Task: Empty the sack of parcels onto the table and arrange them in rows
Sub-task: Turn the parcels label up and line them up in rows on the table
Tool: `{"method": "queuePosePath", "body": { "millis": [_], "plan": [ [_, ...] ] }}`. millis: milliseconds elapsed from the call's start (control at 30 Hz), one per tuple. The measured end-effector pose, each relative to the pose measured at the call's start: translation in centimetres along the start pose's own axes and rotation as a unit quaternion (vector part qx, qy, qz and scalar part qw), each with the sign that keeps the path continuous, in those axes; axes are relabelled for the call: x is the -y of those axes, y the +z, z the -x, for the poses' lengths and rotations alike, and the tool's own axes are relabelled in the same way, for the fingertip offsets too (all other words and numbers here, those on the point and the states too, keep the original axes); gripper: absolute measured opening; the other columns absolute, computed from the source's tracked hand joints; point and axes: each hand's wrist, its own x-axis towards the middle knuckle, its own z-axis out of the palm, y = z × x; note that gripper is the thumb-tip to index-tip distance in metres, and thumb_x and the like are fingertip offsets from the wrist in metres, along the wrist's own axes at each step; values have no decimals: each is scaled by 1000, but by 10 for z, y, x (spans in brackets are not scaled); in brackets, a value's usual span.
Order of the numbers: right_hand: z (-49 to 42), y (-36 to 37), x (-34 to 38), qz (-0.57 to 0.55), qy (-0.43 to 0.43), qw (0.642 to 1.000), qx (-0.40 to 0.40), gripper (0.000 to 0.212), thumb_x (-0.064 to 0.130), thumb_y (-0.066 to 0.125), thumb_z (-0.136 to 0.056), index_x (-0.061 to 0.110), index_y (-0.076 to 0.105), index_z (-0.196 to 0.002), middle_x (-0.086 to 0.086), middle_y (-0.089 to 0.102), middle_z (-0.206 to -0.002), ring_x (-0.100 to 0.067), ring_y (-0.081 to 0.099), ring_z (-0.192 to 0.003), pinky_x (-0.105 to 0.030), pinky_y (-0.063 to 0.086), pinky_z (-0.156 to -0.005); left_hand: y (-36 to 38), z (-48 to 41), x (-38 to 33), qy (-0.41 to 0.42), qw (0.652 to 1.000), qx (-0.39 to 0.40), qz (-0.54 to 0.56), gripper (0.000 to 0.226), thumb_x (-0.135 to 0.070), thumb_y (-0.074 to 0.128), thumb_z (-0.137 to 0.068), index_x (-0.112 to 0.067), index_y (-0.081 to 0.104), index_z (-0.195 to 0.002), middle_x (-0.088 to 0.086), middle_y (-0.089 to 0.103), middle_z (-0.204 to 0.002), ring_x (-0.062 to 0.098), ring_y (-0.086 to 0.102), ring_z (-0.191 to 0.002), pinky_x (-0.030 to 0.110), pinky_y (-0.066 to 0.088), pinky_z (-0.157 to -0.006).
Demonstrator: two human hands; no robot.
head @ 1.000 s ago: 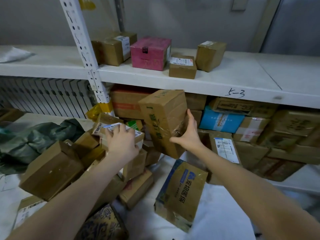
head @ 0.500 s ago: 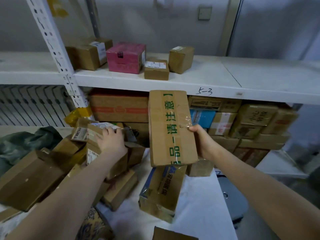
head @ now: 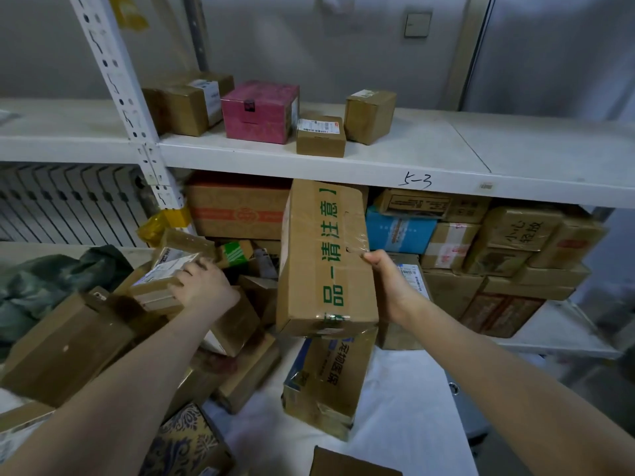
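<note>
a person's two bare arms reach over a white table [head: 395,407] heaped with cardboard parcels, in front of white shelving.

the right hand [head: 390,286] holds a tall box [head: 324,259] upright above the table, near its far edge. the thumb presses the box's right side; the fingers are hidden behind it, so the grip reads as closed around that edge. the box has green printing and clear tape. it looks stiff, and light enough for one hand — though the glossy tape may be slippery, so a hold on bare card, or a second hand under the bottom, seems safer.

the left hand [head: 202,286] lies palm down, fingers curled over a small labelled box [head: 161,283] on top of the pile [head: 103,338] at the table's left side. whether it grips or only rests, i cannot tell.

a green sack [head: 51,280] lies slumped and soft at the far left corner — it looks mostly emptied; its inside is not visible. a blue-printed box [head: 326,379] lies loose mid-table, below the held one.

the upper shelf [head: 446,149] carries four boxes, one pink [head: 259,111]. the lower shelf [head: 556,338] is packed tight with stacked boxes. no rows are formed on the table yet.
</note>
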Motion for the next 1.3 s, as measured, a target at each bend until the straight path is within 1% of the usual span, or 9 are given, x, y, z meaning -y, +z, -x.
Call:
{"method": "queuePosePath", "body": {
  "millis": [200,300,367,500,600,733,933,1133,1300],
  "plan": [
    [-5,7,-11,-46,29,998,17,48,53,40,-90,14,66,-100,-11,71,-86,-27,63,-81,-35,48,-70,4,12,-11,139,965,-104,196,46,-29,54,-94,-7,47,-133,22,47,-134,38,41,-128,47,36,-104],
    [-8,7,-20,-118,11,993,14,47,52,41,-87,13,63,-102,-9,67,-88,-24,62,-77,-33,48,-68,-14,41,-29,90,806,133,570,51,-54,46,-95,-18,54,-132,9,57,-133,29,51,-124,41,36,-108],
    [-8,5,-23,-163,11,986,29,46,50,42,-85,13,61,-104,-10,64,-90,-24,60,-79,-34,45,-70,-20,55,-33,45,705,270,655,61,-72,48,-82,-26,63,-119,6,66,-121,27,60,-114,44,41,-106],
    [0,6,-25,-23,63,997,28,43,44,46,-89,11,65,-109,-13,69,-100,-29,64,-94,-41,51,-85,-18,57,-23,44,599,323,731,57,-66,58,-79,-21,71,-111,11,74,-97,26,71,-79,36,55,-72],
    [7,-3,-18,62,40,997,-23,45,33,62,-88,14,56,-129,-15,64,-125,-32,61,-115,-55,43,-103,-14,54,-26,67,627,329,703,46,-53,58,-86,-19,67,-114,11,74,-89,26,69,-69,33,57,-65],
    [25,-16,-15,99,78,992,26,78,63,74,-66,21,55,-129,-11,64,-126,-33,57,-120,-55,37,-106,4,67,-47,88,667,341,657,40,-47,68,-81,-24,65,-113,10,76,-93,29,71,-84,41,57,-79],
    [49,-59,-29,82,45,996,5,87,37,85,-54,24,50,-132,-9,69,-118,-29,63,-112,-47,47,-100,33,102,-84,123,655,380,642,99,-56,85,-47,-33,48,-136,6,69,-116,25,64,-106,41,54,-79],
    [79,-128,-36,29,94,994,-42,59,26,76,-52,11,65,-108,-10,75,-94,-21,72,-79,-35,51,-78,47,131,-120,137,693,435,558,64,-55,76,-69,-26,60,-124,3,64,-124,20,56,-115,47,38,-103],
    [89,-166,-68,93,207,972,-55,99,32,95,-26,7,64,-116,-15,73,-106,-29,67,-100,-39,50,-89,69,148,-134,113,771,452,435,30,-31,59,-93,-14,55,-119,1,61,-103,22,58,-101,39,43,-87]
  ]
}}
